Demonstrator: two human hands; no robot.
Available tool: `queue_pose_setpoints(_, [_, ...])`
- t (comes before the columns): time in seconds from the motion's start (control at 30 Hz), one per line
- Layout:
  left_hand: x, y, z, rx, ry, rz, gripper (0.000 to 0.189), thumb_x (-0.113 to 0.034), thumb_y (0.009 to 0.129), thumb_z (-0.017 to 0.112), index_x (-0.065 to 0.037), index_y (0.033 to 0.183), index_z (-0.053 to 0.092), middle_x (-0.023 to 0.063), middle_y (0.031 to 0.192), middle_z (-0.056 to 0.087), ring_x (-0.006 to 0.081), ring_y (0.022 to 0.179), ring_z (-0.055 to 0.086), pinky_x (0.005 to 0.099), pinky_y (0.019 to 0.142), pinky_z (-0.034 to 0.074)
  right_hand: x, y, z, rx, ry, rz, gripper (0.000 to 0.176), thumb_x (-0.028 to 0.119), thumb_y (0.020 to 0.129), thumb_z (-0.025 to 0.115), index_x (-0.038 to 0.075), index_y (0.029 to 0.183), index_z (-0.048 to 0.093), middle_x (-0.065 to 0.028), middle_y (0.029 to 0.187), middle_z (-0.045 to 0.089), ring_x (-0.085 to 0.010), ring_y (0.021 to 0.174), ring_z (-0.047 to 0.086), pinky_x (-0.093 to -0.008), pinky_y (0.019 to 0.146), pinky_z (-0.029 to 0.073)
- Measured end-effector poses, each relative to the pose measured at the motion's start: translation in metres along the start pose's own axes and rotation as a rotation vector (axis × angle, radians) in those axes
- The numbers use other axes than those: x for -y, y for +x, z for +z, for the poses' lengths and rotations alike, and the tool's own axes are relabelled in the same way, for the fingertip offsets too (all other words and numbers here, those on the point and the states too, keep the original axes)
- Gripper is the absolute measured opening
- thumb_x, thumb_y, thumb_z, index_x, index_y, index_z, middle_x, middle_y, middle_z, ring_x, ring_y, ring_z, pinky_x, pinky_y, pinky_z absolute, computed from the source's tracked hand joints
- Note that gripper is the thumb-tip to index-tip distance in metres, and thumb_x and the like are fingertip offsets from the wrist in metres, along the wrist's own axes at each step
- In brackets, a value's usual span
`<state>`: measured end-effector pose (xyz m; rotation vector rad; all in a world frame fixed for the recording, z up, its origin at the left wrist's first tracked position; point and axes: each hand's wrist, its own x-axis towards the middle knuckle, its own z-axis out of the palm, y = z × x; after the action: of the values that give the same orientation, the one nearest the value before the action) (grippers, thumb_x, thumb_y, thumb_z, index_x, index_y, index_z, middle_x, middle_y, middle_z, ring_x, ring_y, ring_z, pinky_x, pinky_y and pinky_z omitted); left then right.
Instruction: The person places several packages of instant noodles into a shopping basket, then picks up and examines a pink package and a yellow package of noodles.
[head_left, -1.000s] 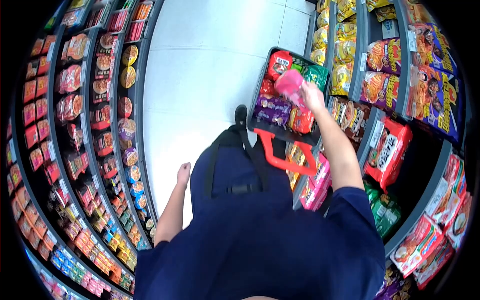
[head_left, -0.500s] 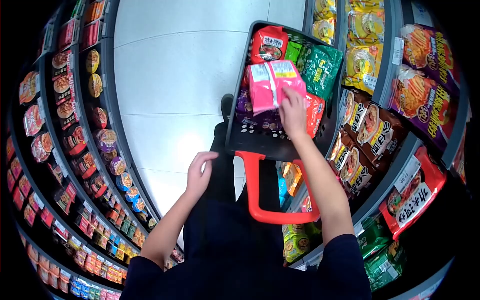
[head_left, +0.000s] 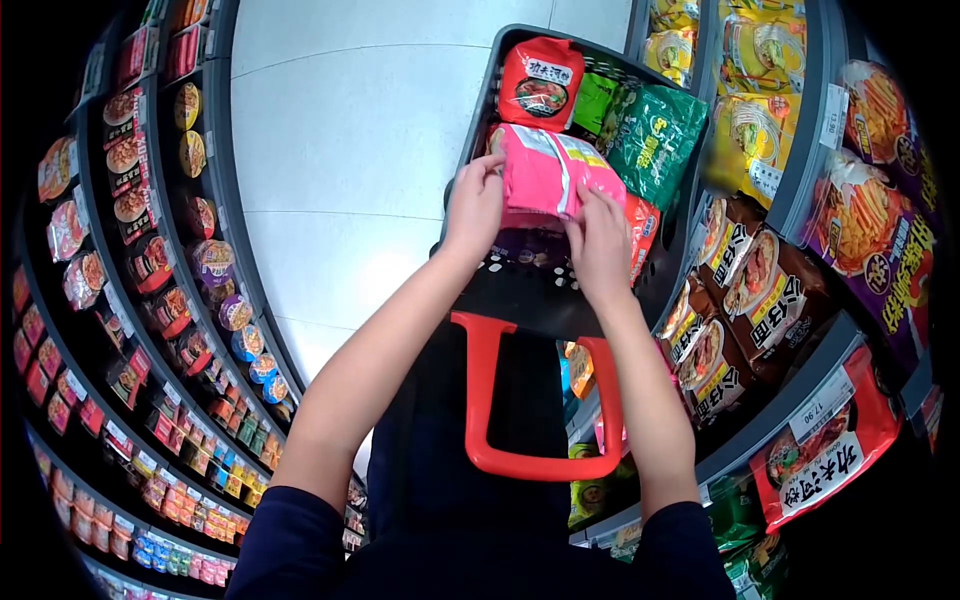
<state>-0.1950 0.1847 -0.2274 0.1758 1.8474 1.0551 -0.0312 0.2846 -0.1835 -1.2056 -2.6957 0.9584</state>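
I hold a pink noodle multipack [head_left: 548,170] over a dark shopping basket [head_left: 478,120] with both hands. My left hand [head_left: 475,208] grips its near left edge, my right hand [head_left: 600,242] its near right edge. The pack lies flat on top of other packs in the basket: a red pack [head_left: 541,83] at the far end, green packs [head_left: 655,130] at the right, purple ones [head_left: 530,243] underneath. The basket's red handle [head_left: 530,395] points toward me.
Shelves of cup noodles [head_left: 150,260] line the left side of the aisle. Shelves on the right carry yellow bags [head_left: 760,110], brown packs [head_left: 735,290] and red packs [head_left: 830,450]. A white tiled floor [head_left: 350,150] runs ahead between them.
My left hand has risen from my side and taken the pink pack's left edge. The pack has gone from my right hand alone, above the basket, down onto the basket's contents.
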Motion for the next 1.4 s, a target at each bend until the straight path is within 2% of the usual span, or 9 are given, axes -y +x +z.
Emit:
queue_pose_setpoints(0.23, [-0.015,0.026,0.002,0.085,-0.158,-0.246,0.056,-0.047,0.101,0.045,-0.003,0.136,0.049,0.0112,0.132,0.056,0.0208,0.12,0.053,0.035,0.103,0.038,-0.039,0.064,0.033,0.153,-0.059,-0.07,0.028,0.02,0.087,0.068,0.0,0.106,0.059,-0.0167,0.104,0.065,-0.0357,0.106,0.059,-0.0488,0.086,0.047])
queue_pose_setpoints(0.33, [0.018,0.026,0.018,-0.093,0.06,-0.167,0.058,-0.042,0.1,0.047,0.005,0.133,0.051,0.0206,0.122,0.063,0.0258,0.113,0.06,0.0342,0.1,0.042,-0.06,0.078,0.068,0.136,-0.067,-0.136,0.026,0.022,0.085,0.069,0.003,0.1,0.06,-0.0127,0.107,0.066,-0.0329,0.115,0.056,-0.0506,0.088,0.048])
queue_pose_setpoints(0.47, [0.082,0.028,0.024,-0.118,0.193,-0.053,0.067,-0.034,0.093,0.06,0.004,0.144,0.038,0.027,0.138,0.051,0.0342,0.129,0.051,0.0391,0.107,0.039,-0.041,0.075,0.077,0.273,-0.231,-0.125,0.037,0.021,0.084,0.069,0.004,0.117,0.059,-0.0172,0.143,0.045,-0.0342,0.138,0.038,-0.0613,0.103,0.039])
queue_pose_setpoints(0.67, [0.076,0.051,0.039,-0.181,0.149,-0.103,0.05,-0.024,0.095,0.055,0.005,0.135,0.045,0.0302,0.123,0.056,0.0446,0.117,0.053,0.0468,0.101,0.042,-0.045,0.05,0.078,0.138,-0.101,-0.139,0.039,0.01,0.083,0.063,0.004,0.121,0.057,-0.021,0.147,0.04,-0.038,0.139,0.034,-0.062,0.109,0.032])
queue_pose_setpoints(0.83, [0.094,0.064,0.058,-0.387,0.399,-0.143,0.039,-0.018,0.097,0.05,0.0,0.132,0.048,0.0171,0.117,0.062,0.0258,0.107,0.06,0.0361,0.091,0.048,-0.056,0.011,0.078,0.075,0.039,0.12,0.064,0.005,0.078,0.067,0.009,0.138,0.046,-0.0262,0.151,0.029,-0.0464,0.134,0.036,-0.057,0.111,0.032])
queue_pose_setpoints(0.97, [0.075,0.033,0.038,-0.185,0.077,-0.116,0.058,-0.01,0.091,0.057,-0.001,0.145,0.036,0.0245,0.138,0.048,0.0356,0.121,0.054,0.0395,0.103,0.042,-0.059,0.01,0.091,0.145,0.027,0.117,0.073,0.005,0.077,0.067,0.01,0.144,0.041,-0.0269,0.153,0.023,-0.0481,0.135,0.035,-0.0584,0.114,0.028])
queue_pose_setpoints(1.17, [0.014,-0.079,0.027,0.104,-0.013,-0.285,0.046,-0.01,0.097,0.055,-0.004,0.142,0.045,0.0105,0.134,0.053,0.0177,0.123,0.051,0.0309,0.104,0.04,-0.057,0.017,0.084,0.247,-0.024,0.148,0.07,0.002,0.075,0.064,0.01,0.141,0.044,-0.0279,0.153,0.022,-0.0455,0.13,0.044,-0.0557,0.114,0.03])
queue_pose_setpoints(1.27, [-0.003,-0.139,0.01,0.508,0.047,-0.095,0.031,-0.014,0.101,0.05,-0.001,0.128,0.056,0.0076,0.118,0.063,0.0157,0.113,0.058,0.0303,0.101,0.043,-0.059,0.02,0.077,0.261,-0.046,0.183,0.068,0.002,0.075,0.064,0.01,0.14,0.045,-0.0288,0.153,0.022,-0.0452,0.127,0.048,-0.0513,0.112,0.035])
queue_pose_setpoints(1.4, [-0.052,-0.23,-0.01,0.794,0.451,0.187,0.031,-0.019,0.096,0.056,-0.002,0.123,0.058,0.0176,0.113,0.064,0.0318,0.107,0.063,0.0378,0.093,0.05,-0.044,-0.008,0.025,0.098,0.111,0.253,0.059,0.003,0.083,0.061,0.008,0.14,0.044,-0.0299,0.151,0.026,-0.0465,0.123,0.049,-0.046,0.106,0.043])
